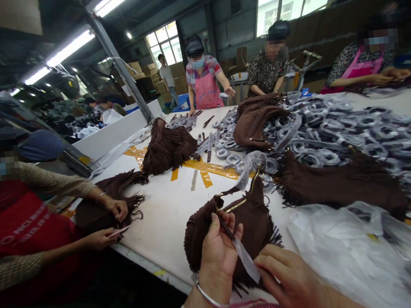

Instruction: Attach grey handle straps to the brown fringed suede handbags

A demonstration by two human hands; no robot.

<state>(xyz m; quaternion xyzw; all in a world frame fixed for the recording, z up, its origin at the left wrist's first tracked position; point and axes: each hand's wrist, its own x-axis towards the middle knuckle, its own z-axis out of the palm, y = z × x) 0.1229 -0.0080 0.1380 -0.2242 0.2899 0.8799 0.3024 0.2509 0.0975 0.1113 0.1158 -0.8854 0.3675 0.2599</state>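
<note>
A dark brown fringed handbag [253,219] with gold-coloured zip trim lies on the table right in front of me. My left hand [218,249], a silver bangle at its wrist, grips a narrow brown strap [227,227] over the bag, thumb and fingers closed on it. From the strap's lower end hangs a whitish translucent wrapping strip [247,261]. The end of this strip is pinched between the thumb and fingers of my right hand [285,272]. Another wrapped stretch of strap [252,164] rises at the bag's far side.
White plastic bags [331,253] lie at my right, beside another brown bag [342,179]. Behind them spreads a heap of wrapped, coiled straps [333,122]. A co-worker's hands [113,221] handle a bag at left. Fringed brown pieces [168,145] and orange tape [214,167] are farther back.
</note>
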